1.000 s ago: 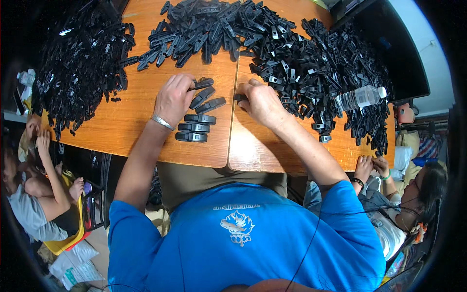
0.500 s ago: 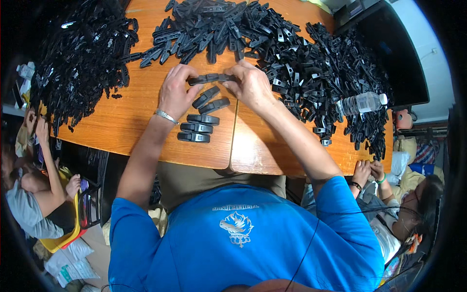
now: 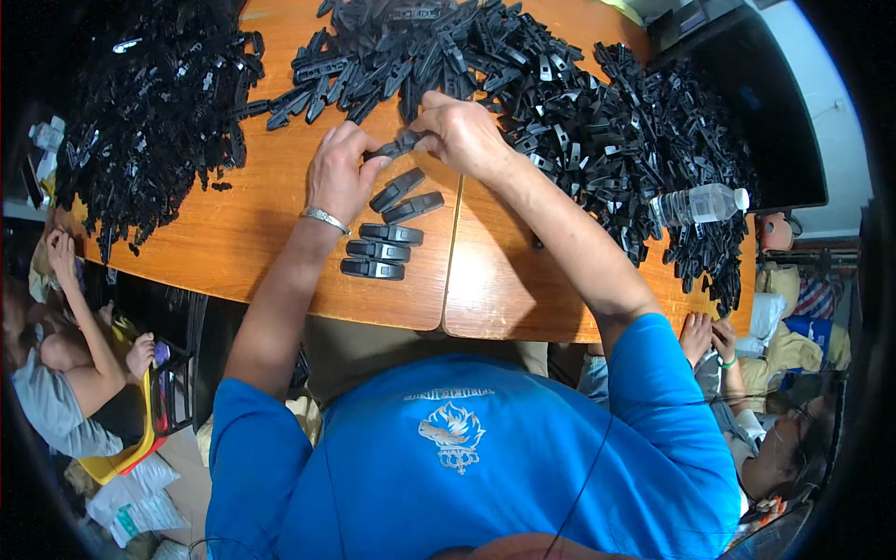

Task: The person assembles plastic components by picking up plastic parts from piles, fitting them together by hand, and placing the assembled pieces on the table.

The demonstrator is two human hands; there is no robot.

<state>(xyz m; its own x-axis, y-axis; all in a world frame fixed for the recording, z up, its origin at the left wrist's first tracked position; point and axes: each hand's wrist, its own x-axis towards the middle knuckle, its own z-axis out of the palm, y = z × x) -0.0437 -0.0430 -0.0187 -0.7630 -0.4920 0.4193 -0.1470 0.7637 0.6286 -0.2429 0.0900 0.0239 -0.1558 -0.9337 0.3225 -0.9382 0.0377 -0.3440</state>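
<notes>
So there's one black plastic clip up in the air between both hands, right over the middle of the wooden tabletop. The left hand has its fingers closed on the left end, the right hand is curled shut around the right end. It's a longish, flat, dark piece, matte black, sitting roughly level with a slight tilt. Can't make out finer detail, the fingers cover most of it.

Counting what's laid out just below the hands: five finished black pieces in a loose column. The upper two lie angled, the lower three are flat and parallel, close to the front edge. Each one is a rounded oblong with a lighter strip along it.

Loose parts are way past counting. There are two big heaps: a left pile spilling across the far left corner, and a bigger pile running across the back and down the right side. The right hand is touching the near edge of that one.

One clear water bottle with a white cap, lying on its side on the right heap.

One silver bracelet on the left wrist. Blue shirt on the person.

Two other people sit low beside the tabletop, one person on the left and one person on the right.
</notes>
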